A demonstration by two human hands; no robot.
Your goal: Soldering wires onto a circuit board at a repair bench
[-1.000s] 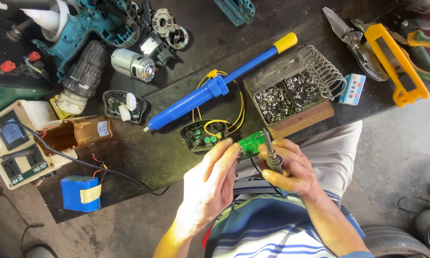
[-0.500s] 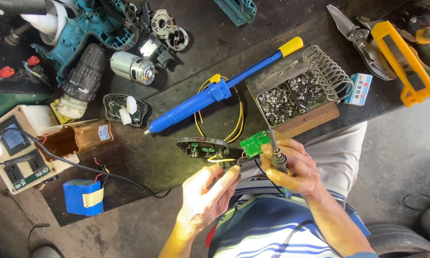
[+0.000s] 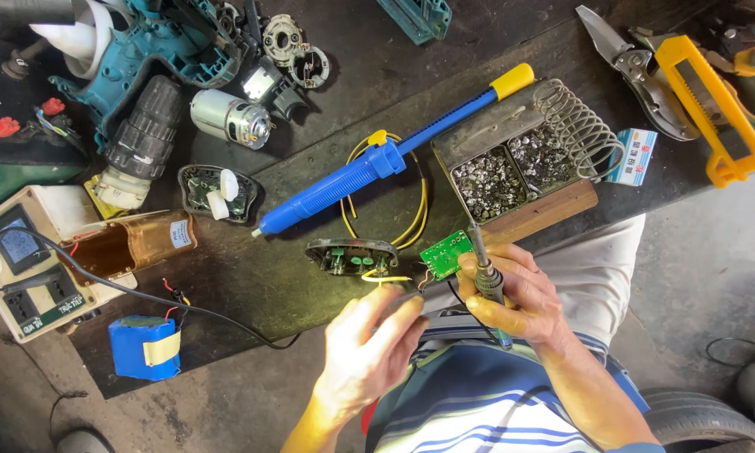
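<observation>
Pinched in the right hand (image 3: 520, 298) like a pen is a soldering iron (image 3: 483, 268), fingers closed round its grip, tip angled up at the green board (image 3: 446, 253) — a hold that looks meant for fine tip control. Left hand (image 3: 369, 352) is curled shut with fingertips near the short wires under the board; something thin seems to be held there, but what exactly cannot be told.

Everything else is placed relative to the board:
- black oval housing (image 3: 350, 254) just left of it, joined by yellow wire (image 3: 419, 210) looping up behind — board is kept tethered, so it is worked at the bench edge.
- tin tray (image 3: 511, 172) of solder scraps just above right, with coil stand (image 3: 578, 126) on its far side — within reach of the iron.
- blue desoldering pump (image 3: 369, 168) above left, lying diagonally.
- motor (image 3: 226, 117) and drill chuck (image 3: 142, 138) well up left, beside the teal shell (image 3: 155, 50).
- blue battery pack (image 3: 145, 346) far left and lower, at the bench edge.
- snips (image 3: 637, 71) and yellow tool (image 3: 713, 109) far upper right.
</observation>
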